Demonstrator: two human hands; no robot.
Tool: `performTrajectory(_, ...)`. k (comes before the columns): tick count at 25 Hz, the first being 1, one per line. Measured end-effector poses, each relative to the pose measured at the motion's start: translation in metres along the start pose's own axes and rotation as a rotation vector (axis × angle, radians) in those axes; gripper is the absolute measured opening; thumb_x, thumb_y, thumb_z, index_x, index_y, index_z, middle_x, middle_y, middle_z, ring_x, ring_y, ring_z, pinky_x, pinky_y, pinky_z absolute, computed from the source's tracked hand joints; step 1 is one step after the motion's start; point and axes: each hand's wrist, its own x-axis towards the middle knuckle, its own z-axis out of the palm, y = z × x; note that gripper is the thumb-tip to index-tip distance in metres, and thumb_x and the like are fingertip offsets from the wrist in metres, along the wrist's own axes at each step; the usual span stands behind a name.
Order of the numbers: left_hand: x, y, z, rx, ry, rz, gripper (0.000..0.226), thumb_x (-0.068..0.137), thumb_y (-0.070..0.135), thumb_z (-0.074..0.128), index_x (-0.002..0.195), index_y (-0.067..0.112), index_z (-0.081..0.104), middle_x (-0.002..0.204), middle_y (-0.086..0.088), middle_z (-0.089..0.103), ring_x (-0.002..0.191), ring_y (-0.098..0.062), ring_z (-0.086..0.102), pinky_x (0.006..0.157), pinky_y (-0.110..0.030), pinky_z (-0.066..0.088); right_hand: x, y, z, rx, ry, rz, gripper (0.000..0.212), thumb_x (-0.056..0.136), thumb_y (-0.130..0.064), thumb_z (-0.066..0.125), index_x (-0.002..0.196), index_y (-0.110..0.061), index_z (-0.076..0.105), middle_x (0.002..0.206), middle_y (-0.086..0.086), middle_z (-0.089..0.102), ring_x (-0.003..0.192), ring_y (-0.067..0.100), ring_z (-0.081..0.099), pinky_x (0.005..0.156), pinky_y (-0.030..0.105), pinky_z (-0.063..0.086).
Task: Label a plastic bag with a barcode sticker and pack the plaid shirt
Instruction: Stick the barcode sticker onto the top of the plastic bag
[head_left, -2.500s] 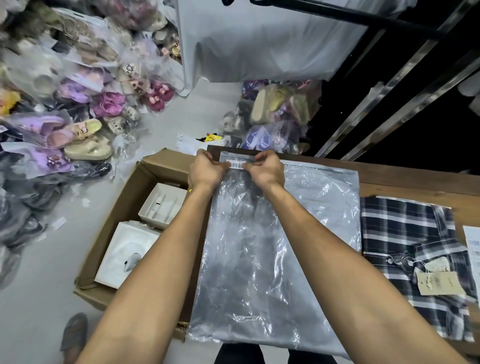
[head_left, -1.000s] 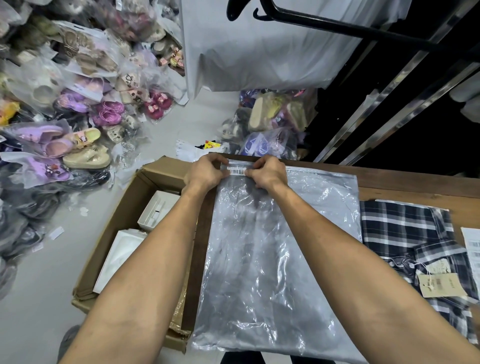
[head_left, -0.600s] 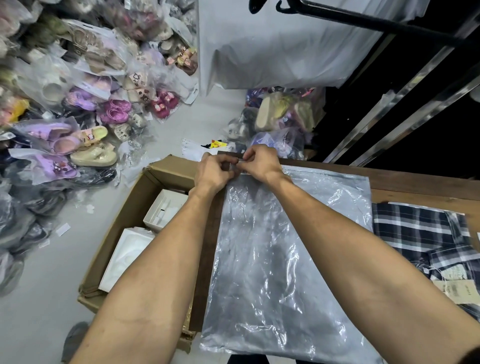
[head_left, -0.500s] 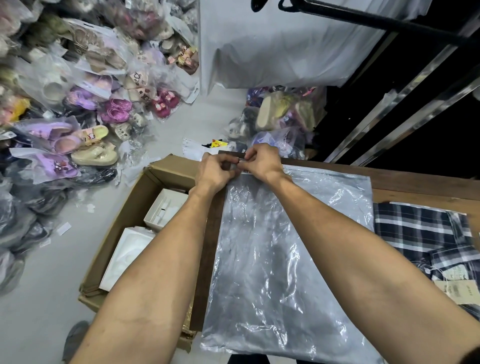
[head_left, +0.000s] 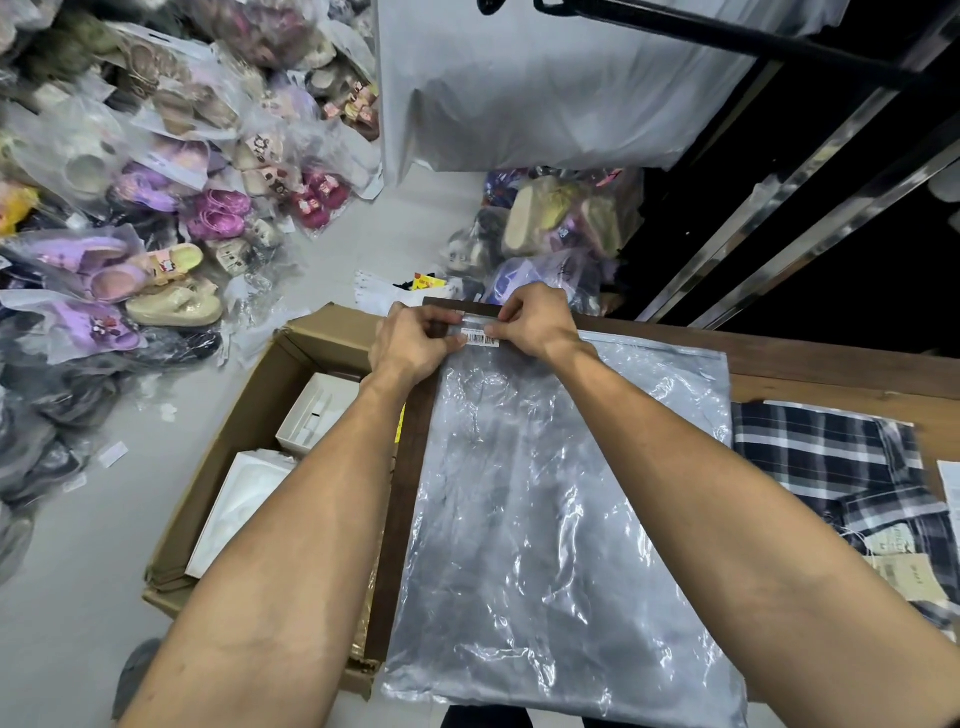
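A clear plastic bag (head_left: 550, 509) lies flat on the wooden table (head_left: 810, 358), its far edge at the table's far left corner. A small white barcode sticker (head_left: 480, 338) sits at that far edge. My left hand (head_left: 415, 343) pinches the sticker's left end and my right hand (head_left: 535, 322) presses its right end with the fingertips. The folded plaid shirt (head_left: 841, 467), dark blue and white with paper tags (head_left: 904, 561), lies on the table to the right of the bag, apart from it.
An open cardboard box (head_left: 223, 467) with white boxes inside stands on the floor left of the table. Bagged shoes (head_left: 156, 218) pile up at the far left and behind the table. A white sheet (head_left: 953, 488) lies at the right edge.
Both hands stay at the bag's far edge. Half a second ago they covered the sticker with fingers bunched; now they have spread apart and the barcode shows between them.
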Motion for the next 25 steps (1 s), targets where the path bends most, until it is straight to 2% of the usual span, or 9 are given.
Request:
performTrajectory(5, 0.006, -0.006, 0.005, -0.041, -0.028, -0.026, 0.027, 0.063, 0.061, 0.08, 0.088, 0.062, 0.072, 0.11, 0.004, 0.069, 0.109, -0.022, 0.063, 0.097, -0.039, 0.055, -0.004, 0.009, -0.009, 0.028, -0.014, -0.03, 0.017, 0.076, -0.022, 0.088, 0.076, -0.021, 0.071, 0.079, -0.002, 0.069, 0.08, 0.013, 0.064, 0.075, 0.021, 0.045)
performTrajectory(8, 0.017, -0.018, 0.013, -0.095, -0.042, -0.045, 0.033, 0.049, 0.073, 0.073, 0.081, 0.069, 0.068, 0.115, 0.01, 0.072, 0.112, -0.021, 0.064, 0.102, -0.039, 0.054, -0.004, 0.008, -0.014, 0.01, -0.04, -0.024, 0.011, 0.077, -0.017, 0.086, 0.085, -0.015, 0.078, 0.087, 0.003, 0.077, 0.084, 0.014, 0.068, 0.076, 0.019, 0.047)
performTrajectory(11, 0.016, -0.017, 0.011, -0.089, -0.086, -0.048, 0.021, 0.062, 0.066, 0.077, 0.082, 0.062, 0.071, 0.12, 0.005, 0.069, 0.117, -0.023, 0.057, 0.109, -0.032, 0.045, -0.002, 0.002, -0.015, -0.021, -0.088, 0.022, 0.014, 0.079, -0.015, 0.079, 0.093, -0.016, 0.081, 0.093, 0.005, 0.078, 0.085, 0.015, 0.068, 0.078, 0.022, 0.051)
performTrajectory(13, 0.015, -0.016, 0.006, -0.062, -0.11, -0.03, 0.018, 0.071, 0.059, 0.077, 0.088, 0.06, 0.07, 0.12, 0.0, 0.066, 0.117, -0.024, 0.053, 0.109, -0.034, 0.045, 0.0, -0.005, -0.013, -0.043, -0.116, 0.061, 0.016, 0.078, -0.028, 0.08, 0.09, -0.017, 0.082, 0.088, 0.003, 0.076, 0.083, 0.015, 0.065, 0.072, 0.023, 0.046)
performTrajectory(15, 0.016, -0.015, 0.003, -0.069, -0.117, -0.031, 0.019, 0.067, 0.059, 0.076, 0.085, 0.061, 0.07, 0.12, 0.0, 0.066, 0.116, -0.023, 0.055, 0.109, -0.035, 0.048, 0.001, -0.012, -0.005, -0.046, -0.112, 0.099, 0.033, 0.072, -0.048, 0.081, 0.082, -0.017, 0.078, 0.087, 0.004, 0.074, 0.085, 0.018, 0.066, 0.069, 0.025, 0.044)
performTrajectory(18, 0.019, -0.013, 0.004, -0.074, -0.136, -0.036, 0.021, 0.055, 0.064, 0.072, 0.076, 0.064, 0.068, 0.122, 0.001, 0.067, 0.118, -0.022, 0.058, 0.109, -0.036, 0.049, -0.002, -0.019, 0.008, -0.069, -0.062, 0.119, 0.053, 0.057, -0.065, 0.082, 0.065, -0.02, 0.056, 0.081, 0.005, 0.067, 0.079, 0.023, 0.061, 0.053, 0.029, 0.036)
performTrajectory(19, 0.021, -0.013, 0.004, -0.064, -0.141, -0.043, 0.023, 0.051, 0.065, 0.071, 0.074, 0.066, 0.067, 0.122, 0.003, 0.068, 0.119, -0.022, 0.059, 0.109, -0.038, 0.05, -0.004, -0.02, 0.008, -0.078, -0.051, 0.114, 0.055, 0.056, -0.065, 0.084, 0.064, -0.021, 0.052, 0.08, 0.004, 0.064, 0.078, 0.023, 0.059, 0.051, 0.03, 0.033)
performTrajectory(22, 0.026, -0.013, 0.002, -0.033, -0.17, -0.045, 0.031, 0.046, 0.066, 0.069, 0.075, 0.073, 0.064, 0.124, 0.01, 0.069, 0.118, -0.018, 0.062, 0.107, -0.04, 0.051, -0.005, -0.015, 0.0, -0.068, -0.053, 0.127, 0.045, 0.063, -0.052, 0.09, 0.077, -0.015, 0.068, 0.081, 0.004, 0.068, 0.081, 0.02, 0.062, 0.063, 0.027, 0.04)
performTrajectory(25, 0.025, -0.01, 0.001, -0.034, -0.177, -0.049, 0.029, 0.049, 0.058, 0.075, 0.075, 0.067, 0.068, 0.123, 0.01, 0.07, 0.115, -0.016, 0.064, 0.105, -0.038, 0.052, -0.006, -0.001, -0.014, -0.066, -0.061, 0.15, 0.035, 0.065, -0.043, 0.091, 0.076, -0.017, 0.071, 0.084, 0.004, 0.072, 0.082, 0.02, 0.065, 0.067, 0.026, 0.041)
